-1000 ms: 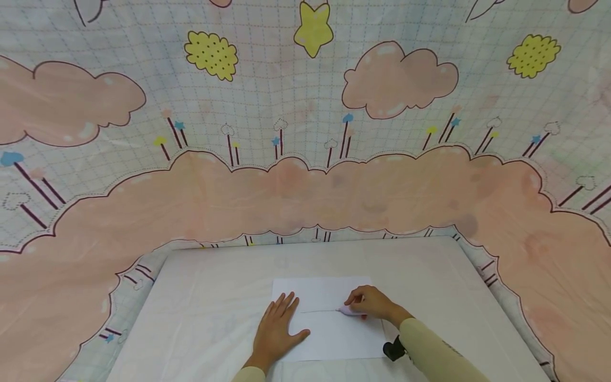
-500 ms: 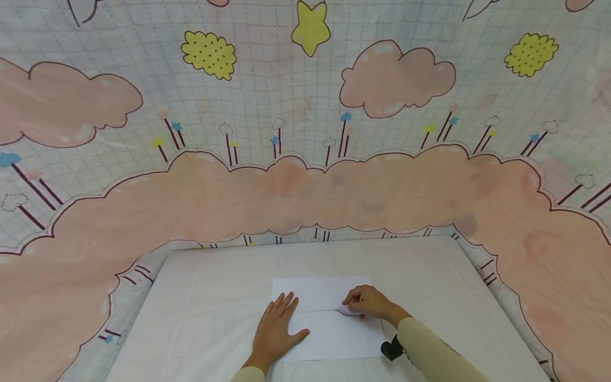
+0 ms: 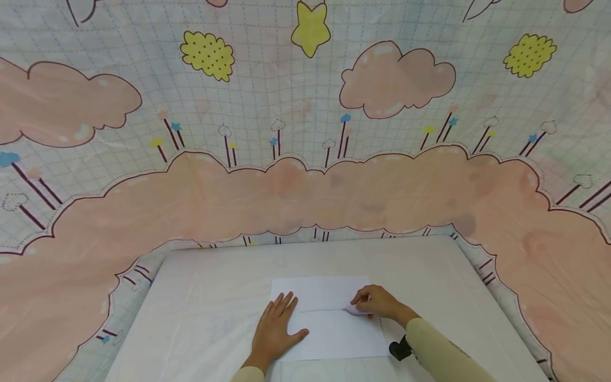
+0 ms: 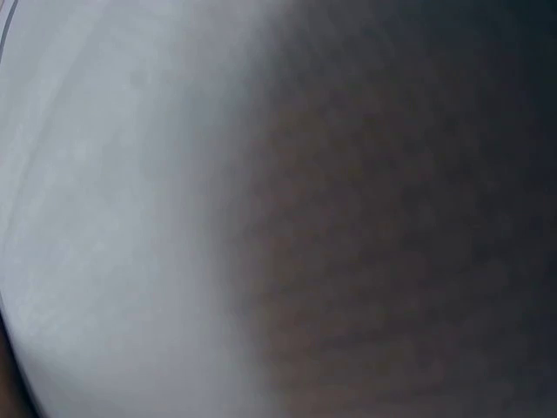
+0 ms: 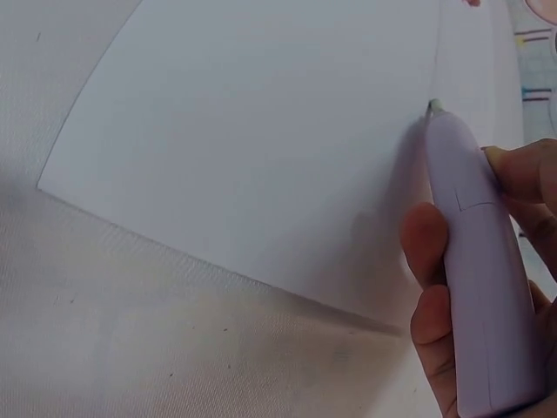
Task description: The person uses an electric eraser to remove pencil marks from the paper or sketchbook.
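Observation:
A sheet of white paper (image 3: 339,339) lies on the table, with a thin line running across it. My left hand (image 3: 278,329) rests flat on the sheet's left part, fingers spread. In my right hand (image 3: 378,301) is a thick lilac pen-shaped tool (image 5: 483,261), pinched between thumb and fingers. Its small tip is right at the paper, at the right end of the line. The right wrist view shows the tool's smooth body close up, with the fingers (image 5: 424,244) curled round it. The left wrist view is mostly dark and blurred.
A white cloth covers the table (image 3: 205,307). Behind and beside it hangs a patterned curtain (image 3: 305,196) with clouds and stars. A black heart-shaped object (image 3: 400,348) is by the right sleeve, near the paper's lower right corner.
My right hand and the lilac tool have moved a little to the right along the line, which now reaches further right. My left hand stays in place on the paper.

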